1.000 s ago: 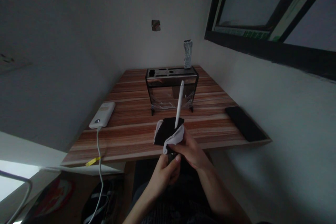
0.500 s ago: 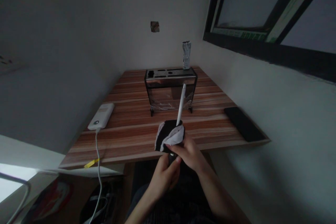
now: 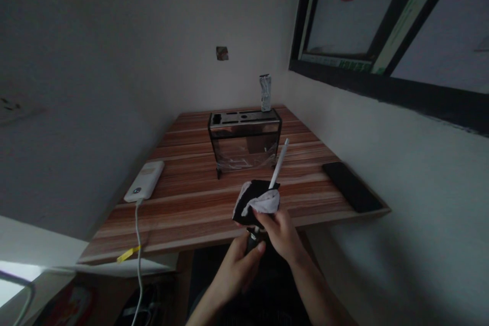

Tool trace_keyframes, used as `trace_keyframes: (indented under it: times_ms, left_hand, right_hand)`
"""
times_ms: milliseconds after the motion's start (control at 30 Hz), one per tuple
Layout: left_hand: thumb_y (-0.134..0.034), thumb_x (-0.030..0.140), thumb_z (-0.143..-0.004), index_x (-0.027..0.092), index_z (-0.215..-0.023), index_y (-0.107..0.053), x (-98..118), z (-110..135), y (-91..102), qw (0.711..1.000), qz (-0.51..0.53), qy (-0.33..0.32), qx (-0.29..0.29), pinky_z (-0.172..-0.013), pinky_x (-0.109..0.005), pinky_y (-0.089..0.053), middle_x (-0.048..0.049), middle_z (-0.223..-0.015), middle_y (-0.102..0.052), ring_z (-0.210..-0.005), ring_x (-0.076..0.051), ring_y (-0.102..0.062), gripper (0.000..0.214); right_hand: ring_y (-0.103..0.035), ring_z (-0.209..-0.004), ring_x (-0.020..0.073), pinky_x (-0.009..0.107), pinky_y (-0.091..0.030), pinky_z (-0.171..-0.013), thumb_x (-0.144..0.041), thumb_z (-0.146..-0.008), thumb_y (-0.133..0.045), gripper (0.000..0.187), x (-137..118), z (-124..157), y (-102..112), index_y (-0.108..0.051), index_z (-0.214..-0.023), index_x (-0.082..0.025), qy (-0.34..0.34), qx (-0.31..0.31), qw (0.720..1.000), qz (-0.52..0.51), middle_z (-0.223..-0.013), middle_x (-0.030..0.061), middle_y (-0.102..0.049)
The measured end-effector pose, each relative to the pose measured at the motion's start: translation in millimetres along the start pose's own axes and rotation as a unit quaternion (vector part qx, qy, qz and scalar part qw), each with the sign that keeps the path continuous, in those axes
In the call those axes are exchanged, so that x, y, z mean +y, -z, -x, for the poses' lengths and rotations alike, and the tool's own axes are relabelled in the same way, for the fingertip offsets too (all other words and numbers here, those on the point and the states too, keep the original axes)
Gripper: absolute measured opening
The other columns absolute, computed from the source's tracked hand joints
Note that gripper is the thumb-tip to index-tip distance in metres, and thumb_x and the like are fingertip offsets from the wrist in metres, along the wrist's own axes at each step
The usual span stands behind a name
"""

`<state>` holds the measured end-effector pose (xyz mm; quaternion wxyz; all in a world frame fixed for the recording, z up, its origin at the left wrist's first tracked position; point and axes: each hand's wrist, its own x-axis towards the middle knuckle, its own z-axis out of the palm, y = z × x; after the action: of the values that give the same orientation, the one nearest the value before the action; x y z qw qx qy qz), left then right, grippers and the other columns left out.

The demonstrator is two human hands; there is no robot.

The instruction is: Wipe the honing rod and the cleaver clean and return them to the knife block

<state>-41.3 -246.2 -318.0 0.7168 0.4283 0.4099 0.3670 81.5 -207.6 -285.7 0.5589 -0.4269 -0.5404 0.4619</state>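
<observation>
My left hand (image 3: 240, 261) is closed around the dark lower end of a long thin white tool (image 3: 278, 164) that points up and away, tilted to the right. My right hand (image 3: 280, 228) pinches a black and white cloth (image 3: 255, 202) wrapped round the tool's shaft. Both hands hover just in front of the near edge of the wooden table (image 3: 191, 204). Behind the cloth on the table stands a black metal rack (image 3: 244, 140) with slots in its top and clear sides.
A white power bank (image 3: 144, 181) with a cable hanging over the edge lies at the table's left. A black phone (image 3: 351, 193) lies at the right, near the wall. A small crumpled silver tube (image 3: 265, 92) stands at the back corner. A framed picture (image 3: 382, 20) hangs on the right wall.
The white tool has tilted further to the right, and both hands with the cloth have shifted slightly right and down. The view has dipped a little.
</observation>
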Motion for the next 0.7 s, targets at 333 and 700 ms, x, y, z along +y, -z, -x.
trace_keyframes:
  times_ms: [333, 700]
  left_hand:
    - [-0.063, 0.066, -0.072, 0.017, -0.091, -0.048, 2.2, 10.9, 27.9, 0.989, -0.116, 0.068, -0.065, -0.032, -0.018, -0.012, 0.0133, -0.045, -0.031, -0.033, -0.002, -0.019, 0.055]
    - [-0.058, 0.073, -0.07, 0.015, -0.101, -0.05, -2.2, 24.7, 54.1, 0.968, -0.203, 0.121, -0.089, -0.034, -0.019, -0.013, 0.0112, -0.05, -0.036, -0.037, -0.004, -0.023, 0.067]
  right_hand:
    - [-0.069, -0.086, 0.0228, 0.034, -0.055, -0.079, -0.043, -0.075, -0.068, 0.023, 5.7, -8.7, 19.8, -0.072, -0.083, -0.022, 0.028, 0.136, 0.99, 0.008, -0.086, 0.0053, -0.075]
    - [-0.06, -0.111, 0.0245, 0.041, -0.046, -0.096, -0.043, -0.078, -0.065, 0.03, 19.3, -25.6, 49.0, -0.068, -0.1, -0.023, 0.087, 0.248, 0.963, -0.067, -0.105, 0.0054, -0.071]
